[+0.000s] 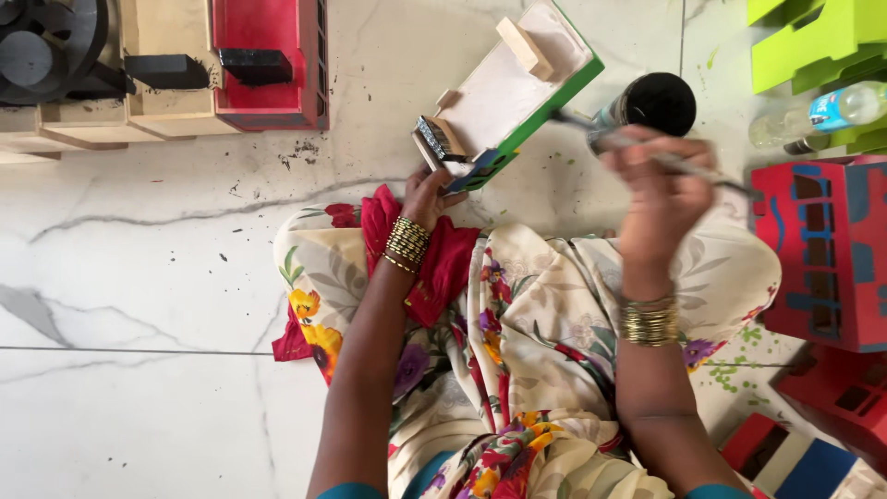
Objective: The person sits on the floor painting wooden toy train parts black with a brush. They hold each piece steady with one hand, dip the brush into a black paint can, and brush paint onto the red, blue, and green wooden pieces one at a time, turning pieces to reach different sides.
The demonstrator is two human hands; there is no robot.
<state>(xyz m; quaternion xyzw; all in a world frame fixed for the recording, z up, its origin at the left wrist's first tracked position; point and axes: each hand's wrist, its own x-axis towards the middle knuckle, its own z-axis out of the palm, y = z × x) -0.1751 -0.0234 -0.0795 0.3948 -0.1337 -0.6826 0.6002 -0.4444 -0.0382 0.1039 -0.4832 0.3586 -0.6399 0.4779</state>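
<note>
My left hand (427, 196) grips the near end of a small wooden toy piece (506, 88) with a pale face, green painted edges and glued wooden blocks. It rests tilted on the floor in front of my knees. My right hand (658, 189) is raised and closed around a thin paintbrush (702, 171), whose handle sticks out to the right. The brush tip reaches toward a round black paint tin (654, 102) beside the toy. A floral cloth with a red part covers my lap.
Unpainted and red wooden pieces (268, 65) with black parts stand at the far left. Lime green pieces (813, 42) and a plastic bottle (822, 113) lie far right. Red and blue painted pieces (832, 249) sit at the right. The white marble floor (139, 277) has paint specks.
</note>
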